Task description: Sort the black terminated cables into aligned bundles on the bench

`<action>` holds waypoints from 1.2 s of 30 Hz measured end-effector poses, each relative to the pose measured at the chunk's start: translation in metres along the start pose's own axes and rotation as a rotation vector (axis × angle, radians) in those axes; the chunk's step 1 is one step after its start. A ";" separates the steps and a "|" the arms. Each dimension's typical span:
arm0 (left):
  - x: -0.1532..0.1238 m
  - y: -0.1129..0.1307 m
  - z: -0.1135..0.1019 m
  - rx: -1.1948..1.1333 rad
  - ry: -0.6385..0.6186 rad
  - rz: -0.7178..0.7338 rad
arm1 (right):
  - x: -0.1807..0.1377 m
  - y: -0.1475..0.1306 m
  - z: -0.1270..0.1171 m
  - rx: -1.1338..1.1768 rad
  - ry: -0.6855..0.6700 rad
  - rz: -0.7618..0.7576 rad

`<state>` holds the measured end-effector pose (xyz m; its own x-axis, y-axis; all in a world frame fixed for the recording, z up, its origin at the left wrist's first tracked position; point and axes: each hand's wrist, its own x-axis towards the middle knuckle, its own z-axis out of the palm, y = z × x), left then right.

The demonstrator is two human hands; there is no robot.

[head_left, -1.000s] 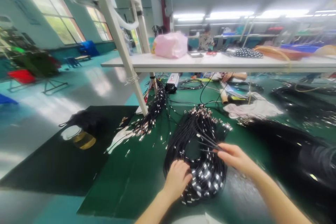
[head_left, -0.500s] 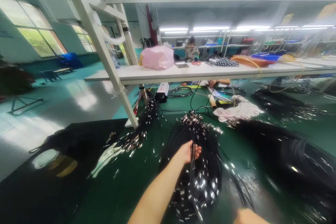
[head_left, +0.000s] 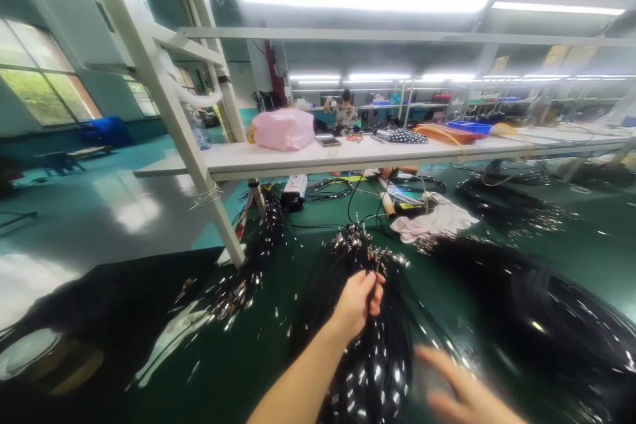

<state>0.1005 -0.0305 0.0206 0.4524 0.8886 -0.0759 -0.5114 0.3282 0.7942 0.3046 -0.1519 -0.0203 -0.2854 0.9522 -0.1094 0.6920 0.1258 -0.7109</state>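
Note:
A bundle of thin black cables (head_left: 318, 305) with shiny metal tips lies on the green work surface in front of me. My left hand (head_left: 358, 301) is closed over its upper part, fingers and thumb pinched together on black cable near the tipped ends. How many strands it grips is hidden by the fingers. To the lower right, my right hand (head_left: 460, 387) is blurred by motion, beside the bundle, its fingers apart and nothing visible in them.
More black cable bundles lie at right (head_left: 536, 291) and left (head_left: 263, 238). Behind are a pale cloth (head_left: 437, 218), a white-and-black box (head_left: 294, 192) and a raised white shelf (head_left: 348, 151) on a metal post (head_left: 183, 139). A co-worker (head_left: 346, 112) is farther back.
My left hand has gone from loosely curled around hanging strands to a closed pinch near the tips. My right hand has come up into view from the bottom edge. The camera view has shifted.

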 end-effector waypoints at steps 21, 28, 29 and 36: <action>-0.001 0.046 0.078 0.227 -0.150 0.272 | 0.116 -0.182 -0.136 -0.140 0.009 -0.460; 0.006 0.040 0.092 0.269 -0.117 0.369 | 0.103 -0.190 -0.138 -0.321 -0.055 -0.518; 0.005 0.037 0.092 0.265 -0.105 0.373 | 0.103 -0.190 -0.137 -0.316 -0.060 -0.507; -0.019 0.049 0.075 0.141 -0.068 0.315 | 0.108 -0.179 -0.133 0.161 -0.072 -0.391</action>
<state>0.1212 -0.0556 0.1061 0.3386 0.9143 0.2224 -0.5297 -0.0102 0.8481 0.2387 -0.0346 0.1876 -0.5554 0.8187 0.1459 0.4116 0.4231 -0.8072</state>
